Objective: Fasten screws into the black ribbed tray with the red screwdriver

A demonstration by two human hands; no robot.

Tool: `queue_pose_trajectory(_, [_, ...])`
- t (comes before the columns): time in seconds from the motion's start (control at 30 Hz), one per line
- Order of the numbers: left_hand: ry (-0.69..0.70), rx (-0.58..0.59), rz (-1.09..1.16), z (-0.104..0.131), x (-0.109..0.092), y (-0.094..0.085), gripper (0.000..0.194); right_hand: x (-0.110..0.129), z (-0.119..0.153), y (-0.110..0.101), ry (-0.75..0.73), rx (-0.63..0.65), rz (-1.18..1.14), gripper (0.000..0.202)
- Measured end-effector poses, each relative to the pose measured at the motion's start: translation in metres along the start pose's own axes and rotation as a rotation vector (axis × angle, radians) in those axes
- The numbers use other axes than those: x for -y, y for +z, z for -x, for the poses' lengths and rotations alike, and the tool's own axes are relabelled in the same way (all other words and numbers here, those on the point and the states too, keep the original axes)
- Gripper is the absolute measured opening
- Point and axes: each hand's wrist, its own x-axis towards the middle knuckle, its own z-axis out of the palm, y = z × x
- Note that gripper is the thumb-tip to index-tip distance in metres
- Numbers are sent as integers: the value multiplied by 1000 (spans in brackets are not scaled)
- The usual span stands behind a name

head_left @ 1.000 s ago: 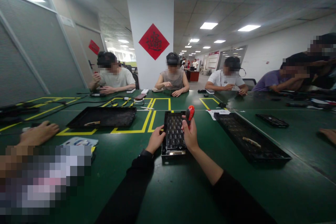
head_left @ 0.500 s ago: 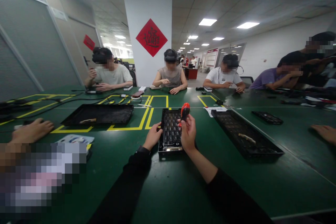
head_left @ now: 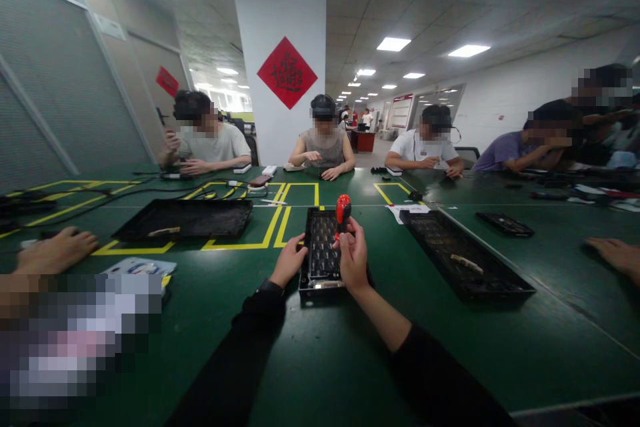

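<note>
A black tray with rows of small shapes inside lies on the green table in front of me. My left hand grips its left edge, fingers closed on the rim. In my right hand is a screwdriver with a red and black handle, held upright over the tray's right part. The screwdriver's lower end is hidden by my fingers. A light-coloured piece lies at the tray's near end.
Black trays stand at the left and right, each holding a pale strip. A small black panel lies farther right. Other people's hands rest at the left and right. Cables cross the back left.
My right hand has shifted slightly left with the screwdriver, whose handle now stands more upright. My left hand stays at the tray's edge.
</note>
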Motion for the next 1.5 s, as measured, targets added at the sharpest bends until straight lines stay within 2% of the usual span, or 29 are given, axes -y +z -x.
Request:
queue_pose_trajectory(0.3, [-6,-8,33,-2,5,2,47,-2,2,5,43,-8,-115,44])
queue_pose_trajectory(0.5, [-13,10,17,0,2,0,50,-3,1,0,70,25,-67,36])
queue_pose_trajectory(0.77, [-8,-2,32,0,2,0,48,-2,-3,-1,112,106,-209,43])
queue_pose_trajectory(1.03, [1,9,35,-3,10,3,50,-3,-2,-4,87,42,-96,24])
queue_pose_trajectory(1.17, [-2,12,24,-3,9,2,50,-2,-2,-5,85,35,-61,28])
queue_pose_trajectory(1.5, [-15,14,28,-1,4,1,49,-2,-3,-2,109,33,-168,40])
